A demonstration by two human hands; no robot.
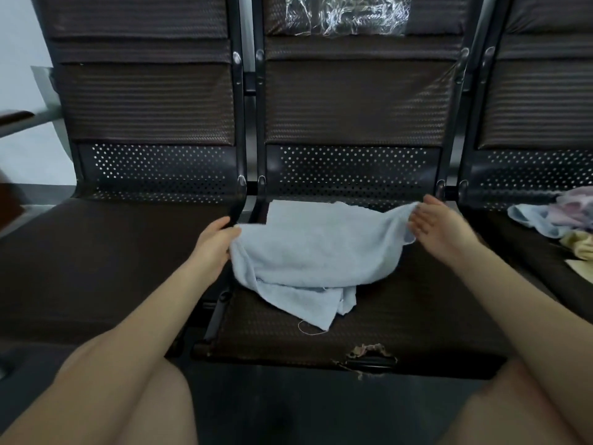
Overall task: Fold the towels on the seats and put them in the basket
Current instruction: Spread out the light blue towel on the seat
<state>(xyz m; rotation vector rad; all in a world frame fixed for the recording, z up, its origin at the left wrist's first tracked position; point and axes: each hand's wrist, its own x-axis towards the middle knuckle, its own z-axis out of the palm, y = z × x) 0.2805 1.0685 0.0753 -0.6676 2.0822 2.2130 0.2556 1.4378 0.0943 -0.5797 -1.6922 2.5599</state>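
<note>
Head view: blue towel stretched across the middle seat

Head view gives me the light blue towel [308, 248] lying rumpled on the middle seat [417, 309], straight ahead of me and between my two hands. My left hand [215, 240] grips the towel's left edge, fingers curled round the cloth. My right hand [431, 220] is at the upper right corner with the fingers fairly straight; the corner seems caught at the thumb, though I cannot tell for sure that it is pinched. The towel's long axis runs left to right, hand to hand, with a loose flap hanging toward me over the front of the seat. Both hands are touching the cloth, so neither has to reach. I judge the next fold turns on pulling that span flat first. More towels [558, 216] sit heaped on the seat to my right. I see no basket.
</note>
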